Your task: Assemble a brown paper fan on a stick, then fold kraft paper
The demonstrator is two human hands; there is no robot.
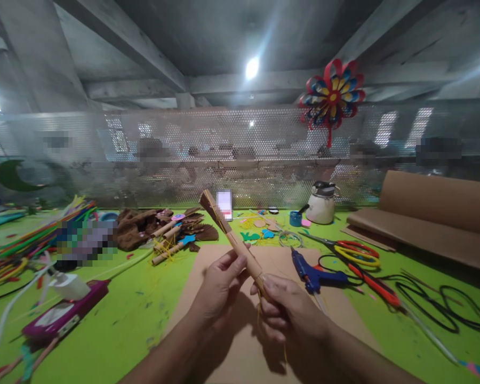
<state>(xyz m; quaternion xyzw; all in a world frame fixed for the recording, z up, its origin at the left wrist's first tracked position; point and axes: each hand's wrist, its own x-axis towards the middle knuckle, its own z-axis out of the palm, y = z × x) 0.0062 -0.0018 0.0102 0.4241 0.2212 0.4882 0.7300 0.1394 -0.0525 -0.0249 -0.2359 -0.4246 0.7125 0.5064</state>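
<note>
Both my hands hold a small handmade broom [229, 232]: a rolled brown paper handle with a dark brown bristle fan at its far tip. My left hand [220, 285] pinches the middle of the handle with thumb and fingers. My right hand [286, 312] is closed round the handle's near end, and thin yellow thread trails down from it. The broom slants up and away to the left above a brown cardboard sheet [232, 352] lying on the green table [136, 314].
A blue glue gun [310, 272] lies just right of my hands, with scissors [354, 253] and black cable beyond. Similar little brooms [176, 237], brown scraps and coloured sticks lie at left. A power strip [64, 314], a white pot [322, 205], rolled cardboard and a paper pinwheel are also around.
</note>
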